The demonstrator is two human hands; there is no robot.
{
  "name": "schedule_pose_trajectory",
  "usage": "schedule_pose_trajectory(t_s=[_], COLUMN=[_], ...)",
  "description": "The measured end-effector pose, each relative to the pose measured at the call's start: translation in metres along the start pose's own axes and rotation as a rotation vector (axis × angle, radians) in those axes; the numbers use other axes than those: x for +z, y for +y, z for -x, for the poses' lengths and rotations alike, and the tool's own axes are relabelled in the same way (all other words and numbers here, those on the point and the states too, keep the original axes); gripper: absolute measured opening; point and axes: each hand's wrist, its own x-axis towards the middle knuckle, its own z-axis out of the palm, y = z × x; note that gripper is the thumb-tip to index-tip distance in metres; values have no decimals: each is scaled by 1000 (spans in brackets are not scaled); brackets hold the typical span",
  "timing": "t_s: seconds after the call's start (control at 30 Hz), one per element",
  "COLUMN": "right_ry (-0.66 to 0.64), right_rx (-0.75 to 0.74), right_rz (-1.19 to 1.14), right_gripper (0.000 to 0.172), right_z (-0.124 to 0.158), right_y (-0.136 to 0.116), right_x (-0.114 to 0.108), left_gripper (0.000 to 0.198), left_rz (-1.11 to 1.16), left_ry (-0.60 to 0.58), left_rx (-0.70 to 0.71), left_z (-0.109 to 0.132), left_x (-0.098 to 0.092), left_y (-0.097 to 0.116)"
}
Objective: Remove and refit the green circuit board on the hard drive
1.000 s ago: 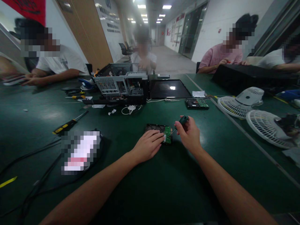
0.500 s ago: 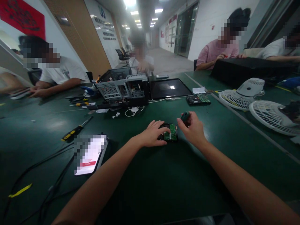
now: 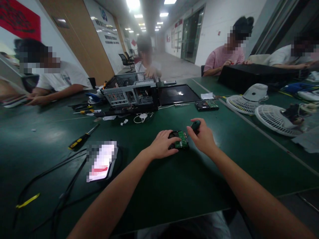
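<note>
A small hard drive (image 3: 183,143) lies on the green table with its green circuit board facing up. My left hand (image 3: 164,145) grips it from the left, fingers over the far side and top, thumb along the near side, hiding its left part. In my right hand (image 3: 203,137) is a screwdriver (image 3: 195,125) with a dark green handle, my fingers closed around it. Its thin shaft slants down to the left, towards the board's right edge; I cannot tell whether the tip touches.
A phone (image 3: 103,162), cables (image 3: 71,182) and a yellow-black screwdriver (image 3: 81,141) lie left. Beyond stand an opened computer case (image 3: 129,94), a dark panel (image 3: 178,94) and another hard drive (image 3: 206,105). White fan parts (image 3: 276,119) lie right. Several people sit around the table.
My right hand has turned slightly, and the screwdriver's shaft now shows angled towards the circuit board. My left hand stays on the hard drive. The camera view has shifted a little.
</note>
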Motion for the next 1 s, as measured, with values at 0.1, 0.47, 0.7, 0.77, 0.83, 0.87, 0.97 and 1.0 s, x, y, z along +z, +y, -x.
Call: schedule_pose_trajectory(t_s=[0.1,0.47,0.7,0.77,0.83,0.87,0.97,1.0], right_ry=[59,227,333,339,338,333,316,315], right_rx=[-92,-257,-173,-182,-195,-201,-213,-214], right_rz=[40,82,-96,-126,-154,-170,-206,-216], right_gripper=[58,23,31,33,34,34,36,38], right_z=[10,-1,13,17,19,20,24,26], right_y=[-11,-24,-6,-6,-8,-9,-12,-13], right_x=[6,35,41,41,41,42,42,42], left_gripper=[55,57,55,55,54,54,55,55], left_rz=[-17,-140,-150,-146,-146,-148,-153,-155], left_ry=[16,151,170,161,165,171,188,192], left_rx=[-27,-89,-98,-96,-96,-94,-85,-83], left_z=[13,54,54,53,53,52,52,52], left_x=[2,17,16,14,13,13,15,16], left_y=[7,23,28,28,28,27,26,26])
